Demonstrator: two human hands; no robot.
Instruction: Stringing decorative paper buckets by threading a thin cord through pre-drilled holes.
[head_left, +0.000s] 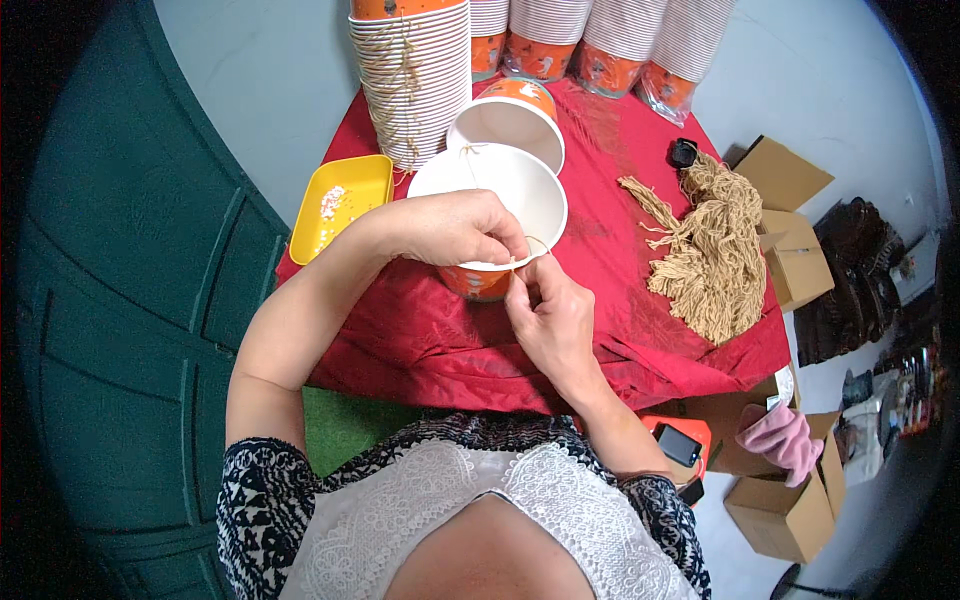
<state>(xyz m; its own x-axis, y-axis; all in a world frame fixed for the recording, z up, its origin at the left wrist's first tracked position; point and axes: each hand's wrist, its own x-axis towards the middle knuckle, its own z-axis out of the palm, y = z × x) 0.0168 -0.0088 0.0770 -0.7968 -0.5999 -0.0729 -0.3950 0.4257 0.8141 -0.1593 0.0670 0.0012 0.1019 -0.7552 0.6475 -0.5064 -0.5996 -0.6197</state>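
Works both bare hands at the near rim of an upright bucket point(520, 190), white inside and orange outside, on a red-covered table point(620, 340). Pinches at about 5 o'clock on that rim: with the left hand point(455, 228) reaching across the opening, fingers curled in and tips drawn together on a thin cord point(541, 241); with the right hand point(553, 312) just outside the rim, thumb and forefinger nearly closed on the same cord. Cannot tell how the cord runs between the fingertips. Shows a small loop of it above the rim beside the right hand.

Has at 9 o'clock from the bucket a yellow tray point(372, 182) with small pale bits point(333, 203) inside; at 11 o'clock a tall bucket stack point(415, 95) hung with cords; at 12 o'clock, just behind, a tilted bucket point(510, 132); at 3 o'clock, well apart, a tan yarn bundle point(712, 262).
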